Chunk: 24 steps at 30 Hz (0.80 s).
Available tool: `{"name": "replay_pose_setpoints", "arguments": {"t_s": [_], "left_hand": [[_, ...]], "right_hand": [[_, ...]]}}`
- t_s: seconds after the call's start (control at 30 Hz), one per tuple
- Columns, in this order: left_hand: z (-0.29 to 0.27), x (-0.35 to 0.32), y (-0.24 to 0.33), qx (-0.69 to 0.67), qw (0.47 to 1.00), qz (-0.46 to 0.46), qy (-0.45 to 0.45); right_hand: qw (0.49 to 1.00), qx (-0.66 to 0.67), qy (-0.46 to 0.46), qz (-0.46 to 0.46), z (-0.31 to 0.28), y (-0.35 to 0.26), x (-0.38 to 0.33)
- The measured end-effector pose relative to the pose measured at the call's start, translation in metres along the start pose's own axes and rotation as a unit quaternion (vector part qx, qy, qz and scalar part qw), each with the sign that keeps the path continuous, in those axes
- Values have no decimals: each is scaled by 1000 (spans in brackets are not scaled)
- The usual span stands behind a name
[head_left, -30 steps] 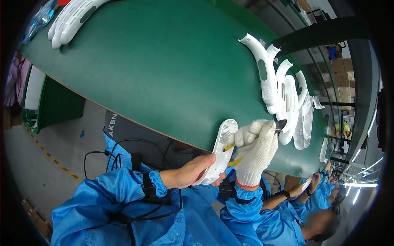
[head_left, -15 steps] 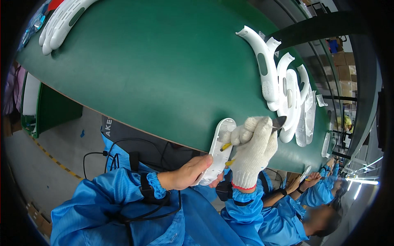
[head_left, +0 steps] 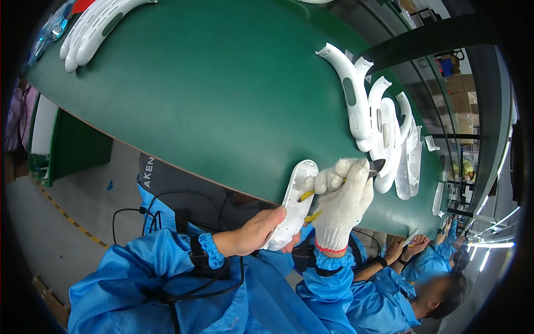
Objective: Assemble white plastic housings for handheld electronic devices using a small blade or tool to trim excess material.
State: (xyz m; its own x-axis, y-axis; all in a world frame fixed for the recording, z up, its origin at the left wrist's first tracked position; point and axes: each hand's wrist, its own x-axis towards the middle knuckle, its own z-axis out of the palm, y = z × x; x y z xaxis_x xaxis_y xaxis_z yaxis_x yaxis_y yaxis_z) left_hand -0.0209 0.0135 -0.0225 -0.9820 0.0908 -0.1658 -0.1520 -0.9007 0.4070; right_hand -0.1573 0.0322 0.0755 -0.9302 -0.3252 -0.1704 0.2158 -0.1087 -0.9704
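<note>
White knitted glove with a red cuff edge covers the right hand (head_left: 340, 200), whose forearm rises almost upright from the lower side. Its fingers are bent firmly around a yellow-handled tool (head_left: 313, 216), so this hand is closed on it; the dark head (head_left: 377, 166) comes out above and to the right of the fist, pointing away from the left hand. The left hand (head_left: 258, 229) is bare, and its forearm comes from the lower left, with the wrist nearly straight. It pinches the lower end of a white plastic shell (head_left: 294, 206): the thumb lies upon the near edge, and some fingertips show at the opposite edge. The shell stands inclined between the two hands, its perforated end up and just beside the gloved fingers. One handle end overlaps it in the view, but I cannot tell whether they touch. Beyond the right hand, to the upper right, white curved parts (head_left: 385, 133) lie close together on the green table (head_left: 211, 111). Farther right of this hand, a co-worker (head_left: 384, 300) in blue sits.
</note>
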Motion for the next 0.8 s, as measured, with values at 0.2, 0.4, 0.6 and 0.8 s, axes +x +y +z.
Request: {"name": "replay_pose_setpoints", "arguments": {"t_s": [0.2, 0.4, 0.6, 0.8], "left_hand": [[-4, 1, -3, -15, 999, 23, -27], [1, -2, 1, -9, 1000, 17, -13], [-1, -1, 1, 20, 999, 21, -29], [-1, 0, 2, 13, 1000, 18, -15]], "right_hand": [[1000, -8, 4, 8, 1, 0, -5], [999, 40, -24, 18, -13, 3, -1], [1000, 23, 6, 6, -3, 1, -4], [1000, 4, 8, -10, 0, 3, -4]]}}
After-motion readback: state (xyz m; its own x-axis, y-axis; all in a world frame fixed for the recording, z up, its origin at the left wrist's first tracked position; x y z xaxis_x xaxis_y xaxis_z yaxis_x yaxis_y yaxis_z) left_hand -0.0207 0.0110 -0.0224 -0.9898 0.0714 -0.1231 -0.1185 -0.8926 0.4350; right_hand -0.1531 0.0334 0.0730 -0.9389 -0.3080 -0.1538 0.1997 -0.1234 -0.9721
